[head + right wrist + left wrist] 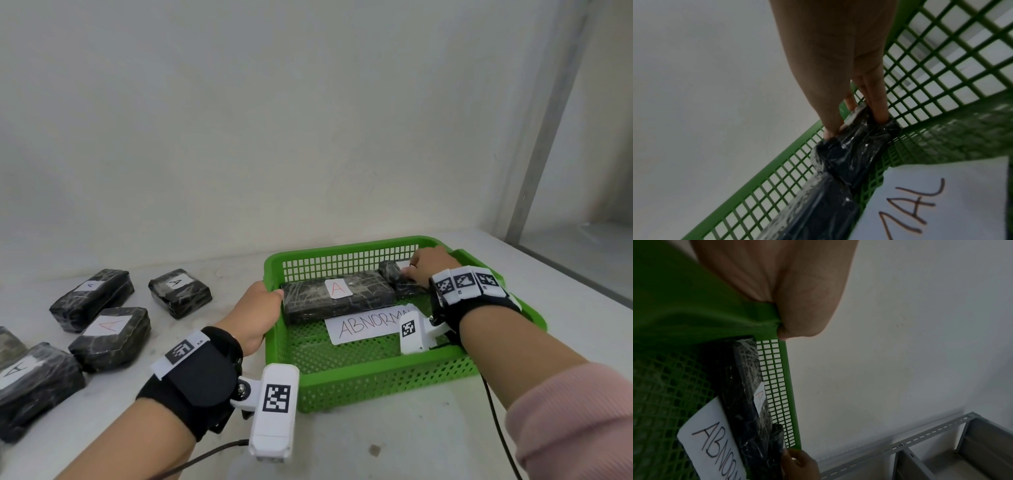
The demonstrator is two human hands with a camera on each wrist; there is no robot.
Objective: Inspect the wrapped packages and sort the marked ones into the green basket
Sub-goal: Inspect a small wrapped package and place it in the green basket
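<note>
Where walls meet, small package [400,279].

Soft, even daylight fills the head view with faint shadows and bowed edges, while both wrist views are dim, grainy and blurred up close.

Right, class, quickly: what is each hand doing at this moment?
Left hand: grips the rim of the green plastic mesh basket.
Right hand: pinches the small black film-wrapped package in the basket's far corner.
</note>
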